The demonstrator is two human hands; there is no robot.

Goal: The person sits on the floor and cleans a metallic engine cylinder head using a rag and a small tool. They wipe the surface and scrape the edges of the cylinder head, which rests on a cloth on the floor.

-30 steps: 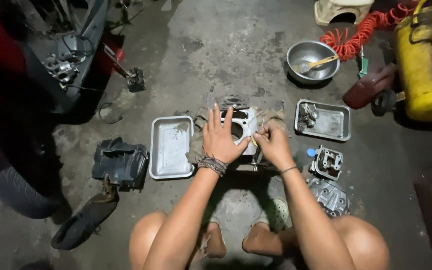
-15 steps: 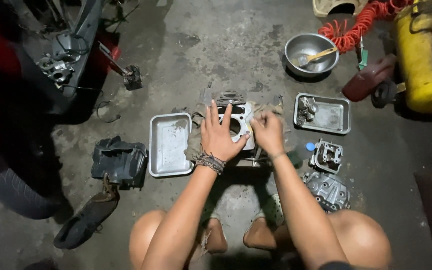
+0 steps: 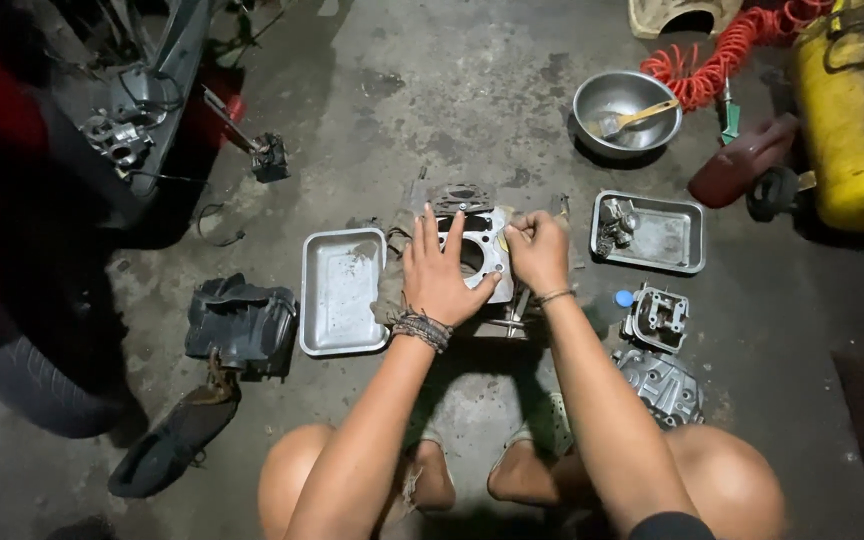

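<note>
The grey metal cylinder block with its round bore [image 3: 474, 262] lies on the concrete floor directly ahead of the knees, the left hand [image 3: 439, 275] pressed flat on it, the right hand [image 3: 537, 250] pinching its far-right edge.
</note>
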